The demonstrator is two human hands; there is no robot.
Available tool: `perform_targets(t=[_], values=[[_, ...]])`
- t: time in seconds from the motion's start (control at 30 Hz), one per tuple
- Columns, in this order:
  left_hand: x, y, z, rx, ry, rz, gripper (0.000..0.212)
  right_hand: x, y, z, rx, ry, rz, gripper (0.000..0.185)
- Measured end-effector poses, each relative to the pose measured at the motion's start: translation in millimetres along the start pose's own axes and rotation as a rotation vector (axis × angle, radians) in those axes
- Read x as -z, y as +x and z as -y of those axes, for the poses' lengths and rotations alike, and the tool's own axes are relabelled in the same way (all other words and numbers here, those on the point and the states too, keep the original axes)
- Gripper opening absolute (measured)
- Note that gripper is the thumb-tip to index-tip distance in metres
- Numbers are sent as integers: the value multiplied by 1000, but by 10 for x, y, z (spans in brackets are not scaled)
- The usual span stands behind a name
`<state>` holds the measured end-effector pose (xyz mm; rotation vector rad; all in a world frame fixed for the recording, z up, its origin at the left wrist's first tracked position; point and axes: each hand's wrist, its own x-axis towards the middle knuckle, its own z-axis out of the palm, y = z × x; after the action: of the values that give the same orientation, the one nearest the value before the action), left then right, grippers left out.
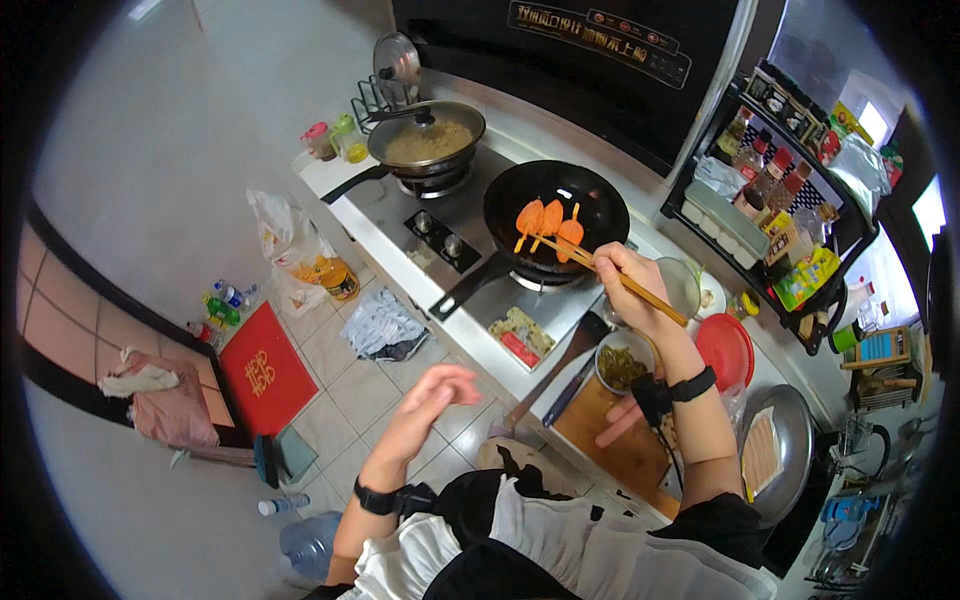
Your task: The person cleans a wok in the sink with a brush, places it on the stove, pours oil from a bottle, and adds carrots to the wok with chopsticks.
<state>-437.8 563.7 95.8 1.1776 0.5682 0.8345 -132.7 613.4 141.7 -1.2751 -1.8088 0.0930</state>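
My right hand (pixel 634 285) grips a pair of wooden chopsticks (pixel 652 300), whose tips reach into a black wok (pixel 510 195). Three orange pieces of food on sticks (pixel 551 219) lie in the wok, and the chopstick tips are at or very near them; whether they pinch one I cannot tell. The wok sits on the right burner of a gas stove (pixel 487 296), with its long handle (pixel 472 289) pointing toward me. Held over the floor in front of my body, my left hand (pixel 431 405) is empty, its fingers loosely curled and apart.
A lidded pan (pixel 429 139) occupies the left burner. Right of the stove are a bowl of chopped greens (pixel 622 367), a wooden cutting board (pixel 592 427) with pink sausages (pixel 620 420), a knife (pixel 568 394) and a red plastic basket (pixel 724 352). A condiment rack (pixel 780 172) stands behind.
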Motion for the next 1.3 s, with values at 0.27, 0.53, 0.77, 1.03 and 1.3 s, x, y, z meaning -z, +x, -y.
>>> perform_targets(t=[0.27, 0.53, 0.77, 1.03, 1.3], values=[[977, -262, 229, 146, -113, -455, 26, -534, 156, -618, 96, -161, 332, 6], [1644, 196, 118, 329, -89, -445, 23, -731, 296, -687, 227, -240, 491, 14], [1961, 443, 89, 350, -102, -381, 20, -837, 450, -713, 310, -401, 584, 16], [2059, 272, 251, 458, -68, -404, 19, -957, 585, -799, 188, -372, 368, 16], [2024, 207, 264, 448, -102, -455, 18, -1065, 678, -960, 338, -436, 512, 15]])
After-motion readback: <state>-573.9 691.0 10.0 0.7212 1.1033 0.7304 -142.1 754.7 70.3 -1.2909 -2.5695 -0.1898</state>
